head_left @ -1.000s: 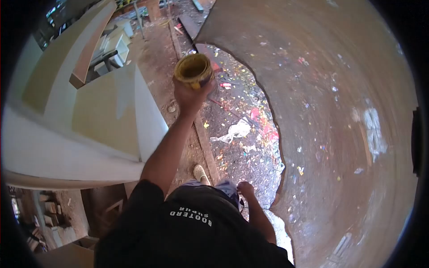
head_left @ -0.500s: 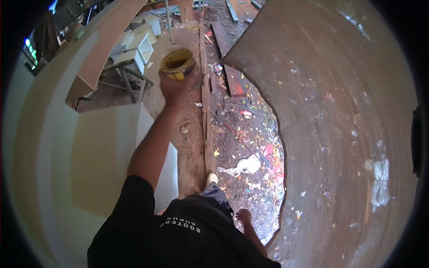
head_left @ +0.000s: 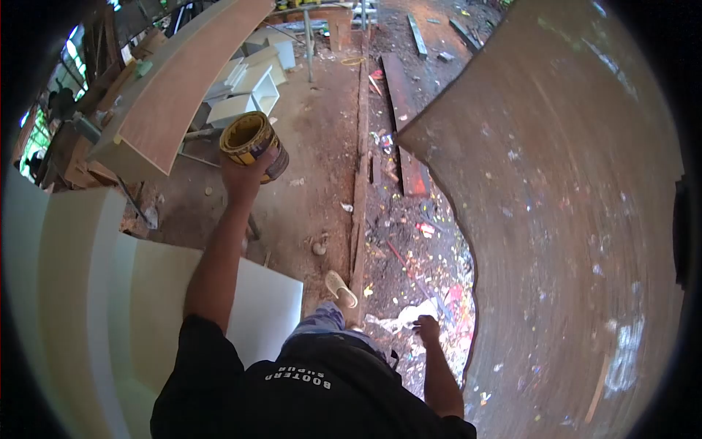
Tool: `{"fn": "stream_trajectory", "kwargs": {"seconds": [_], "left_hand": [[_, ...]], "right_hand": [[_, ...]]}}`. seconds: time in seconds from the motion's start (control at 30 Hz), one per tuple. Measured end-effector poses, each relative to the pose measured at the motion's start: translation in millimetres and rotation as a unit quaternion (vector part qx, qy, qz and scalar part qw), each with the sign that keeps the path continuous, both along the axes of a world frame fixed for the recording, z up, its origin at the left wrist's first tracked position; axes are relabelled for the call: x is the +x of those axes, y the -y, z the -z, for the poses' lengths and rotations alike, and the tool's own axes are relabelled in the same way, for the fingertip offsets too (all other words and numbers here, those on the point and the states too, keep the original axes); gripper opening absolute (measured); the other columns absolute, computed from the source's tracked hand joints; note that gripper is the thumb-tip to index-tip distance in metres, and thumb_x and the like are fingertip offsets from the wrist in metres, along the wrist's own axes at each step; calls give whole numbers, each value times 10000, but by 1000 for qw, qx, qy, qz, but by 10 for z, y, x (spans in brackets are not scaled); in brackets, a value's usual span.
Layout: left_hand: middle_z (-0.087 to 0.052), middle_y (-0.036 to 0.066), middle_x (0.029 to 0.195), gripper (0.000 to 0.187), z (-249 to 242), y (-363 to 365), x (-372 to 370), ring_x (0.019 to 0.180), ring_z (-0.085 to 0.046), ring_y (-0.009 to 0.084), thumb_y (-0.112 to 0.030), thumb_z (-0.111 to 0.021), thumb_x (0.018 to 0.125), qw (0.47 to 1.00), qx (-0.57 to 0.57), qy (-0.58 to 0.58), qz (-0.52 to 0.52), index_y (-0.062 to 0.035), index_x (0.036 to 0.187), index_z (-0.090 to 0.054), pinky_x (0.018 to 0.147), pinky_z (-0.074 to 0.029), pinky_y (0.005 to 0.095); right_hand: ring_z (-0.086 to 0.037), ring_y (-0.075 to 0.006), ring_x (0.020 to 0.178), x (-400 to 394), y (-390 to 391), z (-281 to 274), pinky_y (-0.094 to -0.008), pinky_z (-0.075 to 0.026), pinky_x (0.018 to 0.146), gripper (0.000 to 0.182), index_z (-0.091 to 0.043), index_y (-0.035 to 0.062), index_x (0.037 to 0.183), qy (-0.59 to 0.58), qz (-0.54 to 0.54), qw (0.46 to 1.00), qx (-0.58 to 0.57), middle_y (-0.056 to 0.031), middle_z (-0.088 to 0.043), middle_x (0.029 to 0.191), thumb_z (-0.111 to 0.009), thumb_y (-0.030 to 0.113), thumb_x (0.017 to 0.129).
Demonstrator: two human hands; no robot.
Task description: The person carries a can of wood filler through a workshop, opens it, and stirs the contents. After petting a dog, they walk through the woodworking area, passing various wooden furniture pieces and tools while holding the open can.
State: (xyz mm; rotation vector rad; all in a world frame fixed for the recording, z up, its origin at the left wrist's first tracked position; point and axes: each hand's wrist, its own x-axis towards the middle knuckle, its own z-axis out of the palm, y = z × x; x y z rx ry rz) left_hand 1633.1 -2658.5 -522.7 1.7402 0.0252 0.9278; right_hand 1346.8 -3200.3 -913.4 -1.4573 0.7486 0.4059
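My left hand (head_left: pixel 246 173) is wrapped around an open tin can (head_left: pixel 272 162) with a yellow and dark label, raised out in front of me. Yellowish-brown stains coat its rim and inside; what it contains I cannot make out. The can is tilted a little and hangs over the dirt floor, near a long wooden panel piece (head_left: pixel 186 80). My right hand (head_left: pixel 427 329) hangs low at my side with its fingers curled, above the littered ground and a white plastic scrap (head_left: pixel 398 320). No object shows in it.
Pale cabinet panels (head_left: pixel 267 300) stand close on my left. White box-like units (head_left: pixel 265 91) lie farther ahead. A large brown sheet (head_left: pixel 556 219) with a ragged edge fills the right. A dark plank (head_left: pixel 404 135) lies on the ground beside a narrow raised strip (head_left: pixel 360 183).
The view has moved forward and turned. My left hand has carried the can to the left and lower, and my right hand has swung forward. One foot has stepped out.
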Motion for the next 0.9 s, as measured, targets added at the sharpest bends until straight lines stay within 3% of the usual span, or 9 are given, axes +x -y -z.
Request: {"fn": "stream_trajectory", "kwargs": {"seconds": [0.1, 0.27, 0.47, 0.53, 0.6, 0.67, 0.7, 0.8, 0.9], "left_hand": [[-631, 101, 1263, 797, 58, -260, 403, 1154, -621, 188, -156, -951, 709, 1000, -12, 4, -1, -9, 1349, -500, 983, -523, 340], [-658, 98, 1219, 732, -246, -625, 1087, 1085, -657, 192, -129, -938, 705, 998, -42, -27, 42, -2, 1311, -546, 954, -544, 344], [-649, 99, 1271, 705, -231, -1037, 1921, 1160, -637, 204, -119, -898, 768, 998, -3, -59, 9, -13, 1364, -537, 1021, -527, 354], [-663, 88, 1227, 687, -232, -1116, 2221, 1096, -657, 191, -111, -912, 737, 999, -13, -28, 17, -17, 1320, -559, 977, -542, 350], [-673, 77, 1201, 662, -183, -1186, 2455, 1076, -663, 186, -109, -917, 726, 999, -32, -27, 32, -23, 1291, -582, 963, -547, 346], [-673, 75, 1203, 658, -199, -1247, 2692, 1088, -659, 185, -112, -920, 727, 999, -21, -31, 35, -22, 1288, -588, 973, -542, 346], [-673, 74, 1204, 656, -195, -1274, 2831, 1095, -657, 184, -114, -921, 727, 999, -16, -32, 37, -22, 1287, -592, 978, -539, 346], [-668, 83, 1220, 670, -63, -1415, 3307, 1121, -648, 185, -126, -926, 725, 997, -32, -55, 37, -14, 1294, -590, 987, -534, 346], [-657, 96, 1254, 717, 47, -1530, 3876, 1140, -644, 205, -130, -919, 734, 997, -18, -70, 23, -8, 1338, -554, 1009, -528, 368]], "right_hand": [[-735, -272, 694, 712, -329, 176, -361, -549, 531, 334, -598, -17, 1223, 14, -75, 995, 62, -178, -740, 959, -586, 217, 985], [-731, -205, 677, 1589, -868, -89, -324, -567, 565, 225, -667, -2, 1079, -60, -123, 990, -12, -125, -748, 894, -585, 165, 953], [-725, -214, 760, 2113, -347, 1333, -360, -589, 608, 101, -708, 60, 897, 50, -278, 946, -158, -87, -685, 857, -671, 151, 875], [-727, -213, 644, 2695, -703, 266, -354, -566, 513, 185, -695, 20, 855, -101, -286, 941, -152, -82, -721, 815, -585, 137, 948], [-728, -223, 629, 3057, -853, -245, -355, -562, 499, 218, -676, 3, 873, -30, -503, 822, -267, -101, -735, 832, -541, 140, 974], [-747, -218, 673, 3283, -854, 31, -358, -574, 504, 228, -660, -1, 908, -27, -526, 824, -212, -120, -743, 842, -502, 137, 996], [-746, -221, 676, 3474, -1031, 78, -368, -578, 507, 242, -669, -5, 911, -209, -246, 945, -56, -121, -735, 813, -499, 141, 1003], [-739, -249, 676, 4285, -1171, -142, -383, -587, 532, 255, -690, -30, 1018, -148, -519, 810, -232, -140, -735, 838, -537, 174, 997], [-746, -255, 691, 5091, -1134, 261, -404, -598, 545, 271, -693, -36, 1046, -153, -446, 860, -196, -147, -744, 860, -566, 197, 991]]}}
